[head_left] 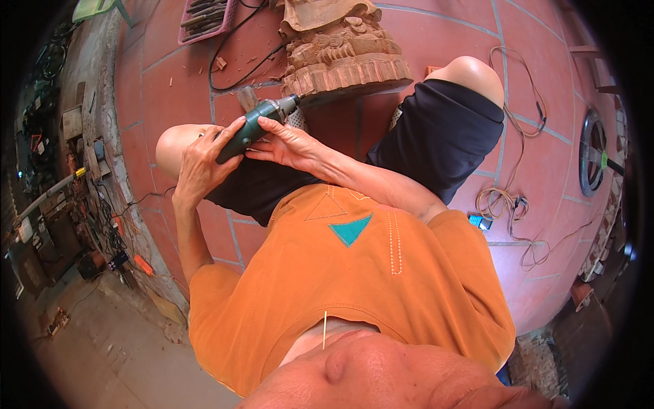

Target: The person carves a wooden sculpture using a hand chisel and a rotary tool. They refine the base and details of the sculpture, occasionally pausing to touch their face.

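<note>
A dark green die grinder (257, 114) with a grey metal nose is held in front of my left knee, its tip slanting up and to the right. My left hand (204, 160) is closed around its rear body. Thumb above and fingers beneath, my right hand (294, 144) grips the grinder from the right side. The tip points toward the base of a carved wooden statue (344, 58) standing on the floor between my knees. A small gap seems to separate the tip from the wood. Whether a bit is fitted is too small to tell.
A pink basket (225, 26) of carving tools stands at the far left. Near it, a black cable (215, 65) curves across red floor tiles with wood chips. A wooden block (247, 99) lies behind the grinder. Coiled brown cord (501, 203) and a wheel-like ring (593, 153) are at right.
</note>
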`<move>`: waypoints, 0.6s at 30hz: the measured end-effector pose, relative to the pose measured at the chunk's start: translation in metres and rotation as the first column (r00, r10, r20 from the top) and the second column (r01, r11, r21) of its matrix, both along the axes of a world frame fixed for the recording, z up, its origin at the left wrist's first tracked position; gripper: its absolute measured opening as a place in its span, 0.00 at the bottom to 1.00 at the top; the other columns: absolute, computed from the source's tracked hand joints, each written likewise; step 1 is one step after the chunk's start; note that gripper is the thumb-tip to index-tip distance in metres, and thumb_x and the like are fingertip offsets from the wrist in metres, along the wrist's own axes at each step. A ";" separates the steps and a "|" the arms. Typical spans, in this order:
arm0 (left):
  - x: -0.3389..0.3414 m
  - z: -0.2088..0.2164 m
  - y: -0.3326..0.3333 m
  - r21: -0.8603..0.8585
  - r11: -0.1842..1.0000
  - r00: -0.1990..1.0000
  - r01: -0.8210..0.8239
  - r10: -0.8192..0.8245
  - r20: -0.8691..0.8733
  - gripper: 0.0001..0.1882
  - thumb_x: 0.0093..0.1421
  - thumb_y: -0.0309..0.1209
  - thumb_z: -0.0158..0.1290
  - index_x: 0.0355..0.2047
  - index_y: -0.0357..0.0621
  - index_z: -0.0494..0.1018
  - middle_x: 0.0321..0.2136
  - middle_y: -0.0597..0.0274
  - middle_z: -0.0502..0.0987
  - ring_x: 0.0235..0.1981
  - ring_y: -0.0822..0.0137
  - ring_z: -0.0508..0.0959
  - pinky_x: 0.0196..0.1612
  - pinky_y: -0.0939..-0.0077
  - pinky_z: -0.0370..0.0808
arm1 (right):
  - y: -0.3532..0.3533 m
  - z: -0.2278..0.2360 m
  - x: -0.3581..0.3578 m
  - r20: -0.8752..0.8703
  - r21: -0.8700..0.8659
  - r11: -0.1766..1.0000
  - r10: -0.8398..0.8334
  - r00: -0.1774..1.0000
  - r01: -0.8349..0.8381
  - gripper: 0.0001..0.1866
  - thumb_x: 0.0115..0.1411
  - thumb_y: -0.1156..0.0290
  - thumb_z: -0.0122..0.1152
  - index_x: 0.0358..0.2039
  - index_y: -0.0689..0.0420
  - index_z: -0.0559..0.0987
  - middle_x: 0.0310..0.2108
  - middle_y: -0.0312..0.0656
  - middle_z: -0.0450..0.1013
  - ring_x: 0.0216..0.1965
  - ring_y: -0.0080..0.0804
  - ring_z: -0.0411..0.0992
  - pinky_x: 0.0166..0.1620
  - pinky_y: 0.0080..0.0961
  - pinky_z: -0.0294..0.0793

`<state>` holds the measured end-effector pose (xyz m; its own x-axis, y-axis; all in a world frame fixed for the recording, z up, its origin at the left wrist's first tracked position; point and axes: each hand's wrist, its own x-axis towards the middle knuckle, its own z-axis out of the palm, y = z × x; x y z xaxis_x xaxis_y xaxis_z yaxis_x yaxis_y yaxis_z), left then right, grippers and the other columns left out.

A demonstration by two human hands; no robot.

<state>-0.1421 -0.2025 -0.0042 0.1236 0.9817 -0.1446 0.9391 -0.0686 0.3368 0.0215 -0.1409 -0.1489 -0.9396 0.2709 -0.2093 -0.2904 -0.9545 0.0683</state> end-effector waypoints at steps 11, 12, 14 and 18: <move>-0.001 -0.001 0.001 -0.004 1.000 1.000 -0.008 0.008 0.013 0.39 0.48 0.29 0.63 0.64 0.59 0.67 0.40 0.52 0.77 0.38 0.52 0.79 0.44 0.60 0.76 | 0.003 -0.001 -0.001 -0.004 0.025 1.000 -0.004 1.000 0.004 0.25 0.61 0.59 0.67 0.54 0.54 0.70 0.52 0.43 0.71 0.57 0.39 0.70 0.62 0.43 0.71; -0.001 -0.001 0.001 -0.003 1.000 1.000 -0.006 0.006 0.014 0.39 0.48 0.29 0.63 0.64 0.59 0.67 0.40 0.52 0.77 0.38 0.52 0.79 0.44 0.61 0.76 | 0.003 -0.001 -0.001 -0.009 0.025 1.000 -0.001 1.000 0.001 0.25 0.61 0.59 0.67 0.54 0.54 0.70 0.52 0.43 0.72 0.57 0.39 0.70 0.62 0.43 0.71; 0.000 0.001 0.002 -0.014 1.000 1.000 -0.012 0.013 0.015 0.39 0.48 0.29 0.63 0.64 0.59 0.67 0.40 0.52 0.77 0.38 0.51 0.79 0.44 0.60 0.76 | 0.003 -0.002 -0.002 -0.013 0.023 1.000 -0.005 1.000 0.005 0.26 0.61 0.58 0.67 0.54 0.54 0.70 0.52 0.43 0.71 0.57 0.39 0.70 0.62 0.43 0.71; 0.001 0.002 0.003 -0.012 1.000 1.000 -0.016 0.016 -0.005 0.39 0.48 0.30 0.63 0.64 0.59 0.67 0.40 0.52 0.77 0.38 0.51 0.79 0.44 0.60 0.76 | 0.006 -0.003 -0.004 -0.007 -0.004 1.000 -0.019 1.000 0.019 0.27 0.59 0.61 0.70 0.53 0.56 0.69 0.52 0.45 0.71 0.55 0.45 0.72 0.59 0.47 0.74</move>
<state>-0.1411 -0.2000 -0.0027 0.1073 0.9818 -0.1569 0.9416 -0.0497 0.3329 0.0176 -0.1353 -0.1517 -0.9355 0.2884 -0.2039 -0.3084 -0.9484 0.0738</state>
